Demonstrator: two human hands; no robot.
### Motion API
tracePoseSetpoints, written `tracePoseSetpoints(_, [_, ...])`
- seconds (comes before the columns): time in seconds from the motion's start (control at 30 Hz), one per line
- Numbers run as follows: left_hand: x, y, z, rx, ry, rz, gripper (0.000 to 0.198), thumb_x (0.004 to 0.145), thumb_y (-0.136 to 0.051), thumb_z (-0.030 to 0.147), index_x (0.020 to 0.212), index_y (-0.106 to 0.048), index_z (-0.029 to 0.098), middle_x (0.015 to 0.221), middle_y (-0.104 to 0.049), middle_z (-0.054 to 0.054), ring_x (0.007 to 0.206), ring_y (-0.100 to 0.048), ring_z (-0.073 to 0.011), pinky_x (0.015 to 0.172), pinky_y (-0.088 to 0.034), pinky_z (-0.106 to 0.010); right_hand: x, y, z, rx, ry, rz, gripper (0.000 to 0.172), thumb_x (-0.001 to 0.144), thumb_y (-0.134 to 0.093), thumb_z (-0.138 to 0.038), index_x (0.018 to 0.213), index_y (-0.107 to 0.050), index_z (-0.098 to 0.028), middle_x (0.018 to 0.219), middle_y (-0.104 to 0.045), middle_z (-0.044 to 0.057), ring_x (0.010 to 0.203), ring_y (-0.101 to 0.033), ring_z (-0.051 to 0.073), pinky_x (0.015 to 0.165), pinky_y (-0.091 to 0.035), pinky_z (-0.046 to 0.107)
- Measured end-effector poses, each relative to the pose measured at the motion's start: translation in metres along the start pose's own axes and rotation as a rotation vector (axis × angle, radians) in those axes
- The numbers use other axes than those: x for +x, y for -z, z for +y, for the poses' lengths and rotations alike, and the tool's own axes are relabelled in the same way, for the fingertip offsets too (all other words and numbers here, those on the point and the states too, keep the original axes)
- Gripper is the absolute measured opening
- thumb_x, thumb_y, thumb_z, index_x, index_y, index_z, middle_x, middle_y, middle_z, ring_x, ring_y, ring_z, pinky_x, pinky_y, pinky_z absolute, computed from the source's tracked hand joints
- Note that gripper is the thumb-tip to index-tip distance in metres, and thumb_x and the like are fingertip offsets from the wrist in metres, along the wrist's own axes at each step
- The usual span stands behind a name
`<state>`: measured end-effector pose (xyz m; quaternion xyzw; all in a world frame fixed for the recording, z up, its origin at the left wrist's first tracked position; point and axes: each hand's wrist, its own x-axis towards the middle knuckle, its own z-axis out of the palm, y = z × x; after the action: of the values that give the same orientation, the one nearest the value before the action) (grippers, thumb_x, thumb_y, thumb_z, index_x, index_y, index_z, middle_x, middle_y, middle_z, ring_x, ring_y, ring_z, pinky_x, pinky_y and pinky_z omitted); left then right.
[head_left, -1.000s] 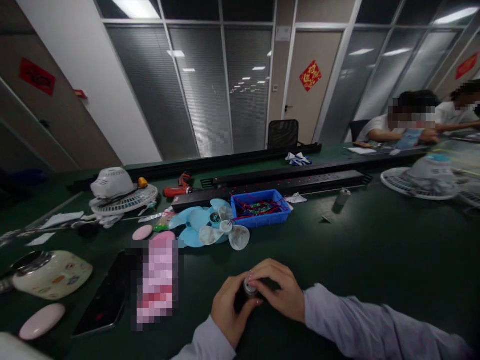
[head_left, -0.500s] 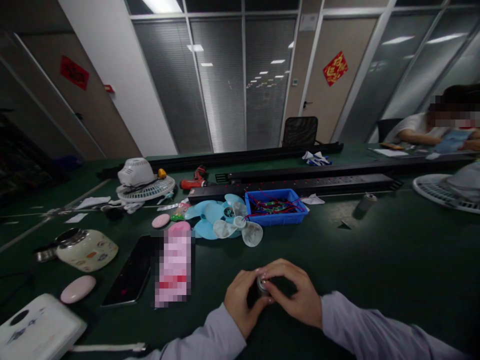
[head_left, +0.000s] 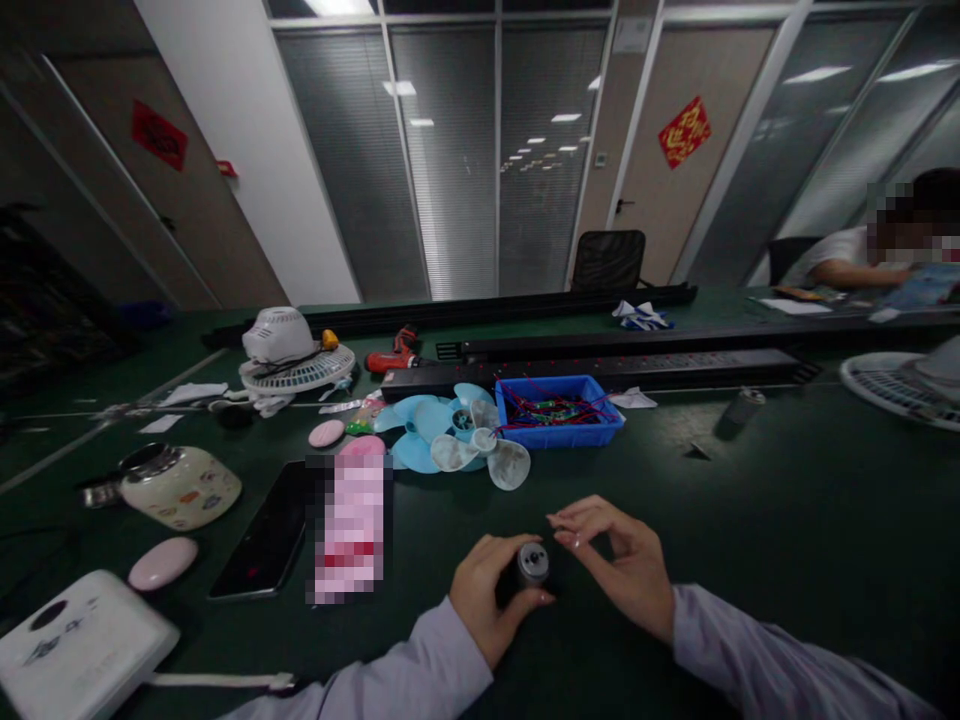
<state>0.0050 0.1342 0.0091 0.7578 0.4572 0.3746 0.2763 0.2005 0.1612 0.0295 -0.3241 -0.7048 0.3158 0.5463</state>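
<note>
A small cylindrical metal motor (head_left: pixel 533 566) stands upright near the table's front, its round end with a dark centre facing up. My left hand (head_left: pixel 489 600) curls around it from the left, thumb at the near side and fingers at the far side. Just to the right, apart from the motor, my right hand (head_left: pixel 626 568) hovers with thumb and fingertips drawn together in a pinch. Whether something tiny is between those fingertips is too small to tell.
Beyond my hands lie blue and clear fan blades (head_left: pixel 484 440) and a blue bin (head_left: pixel 559 435) of wired parts. A phone (head_left: pixel 262 535) and pink pouch (head_left: pixel 352 520) lie left. Another metal cylinder (head_left: pixel 745 405) stands farther right. A person (head_left: pixel 847 255) sits at the far right.
My right hand has come off the motor's top and moved right, uncovering its end. My left hand stays around the motor. The whole view has shifted slightly.
</note>
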Motion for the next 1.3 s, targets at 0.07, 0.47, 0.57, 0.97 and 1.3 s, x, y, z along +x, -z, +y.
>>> tracePoseSetpoints(0.07, [-0.001,-0.001,-0.002,0.006,0.031,0.028,0.041,0.074,-0.073,0.036,0.112,-0.065,0.022,0.098,-0.071,-0.008,0.087,-0.064,-0.0238,0.080,-0.054,-0.037,-0.002,0.012,0.006,-0.069,-0.120,-0.030,0.007,0.082,-0.070,-0.022,0.078,-0.064,-0.020,0.090,-0.072,0.006,0.085,-0.071,0.020,0.077,-0.059,0.036])
tracePoseSetpoints(0.47, [0.001,0.001,-0.004,0.000,0.024,0.038,0.039,0.078,-0.069,0.030,0.115,-0.063,0.024,0.103,-0.069,-0.007,0.092,-0.064,-0.0224,0.079,-0.054,-0.034,-0.011,0.035,0.015,-0.308,-0.224,-0.297,0.010,0.076,-0.076,-0.026,0.085,-0.073,-0.024,0.090,-0.075,0.003,0.104,-0.065,0.025,0.090,-0.052,0.043])
tracePoseSetpoints(0.57, [0.002,0.000,-0.005,-0.007,0.021,0.041,0.040,0.078,-0.069,0.031,0.116,-0.063,0.024,0.103,-0.069,-0.008,0.091,-0.065,-0.0221,0.077,-0.055,-0.033,-0.006,0.024,0.011,-0.234,-0.157,-0.101,0.005,0.080,-0.073,-0.024,0.083,-0.069,-0.022,0.087,-0.076,0.003,0.091,-0.069,0.022,0.090,-0.051,0.043])
tracePoseSetpoints(0.97, [0.006,0.001,-0.006,0.000,-0.076,0.060,0.040,0.074,-0.073,0.022,0.113,-0.063,0.019,0.102,-0.072,-0.008,0.092,-0.066,-0.0227,0.081,-0.055,-0.035,0.006,-0.025,-0.007,0.003,0.078,-0.025,0.013,0.080,-0.069,-0.011,0.082,-0.062,-0.022,0.081,-0.075,0.002,0.081,-0.070,0.017,0.087,-0.052,0.036])
tracePoseSetpoints(1.3, [0.003,0.002,-0.002,-0.087,-0.015,0.055,0.057,0.071,-0.067,0.018,0.126,-0.050,0.021,0.113,-0.065,-0.010,0.100,-0.062,-0.0254,0.084,-0.053,-0.039,0.002,-0.019,-0.008,0.001,-0.061,-0.151,0.012,0.084,-0.066,-0.016,0.094,-0.064,-0.022,0.096,-0.071,0.004,0.095,-0.067,0.018,0.085,-0.054,0.035])
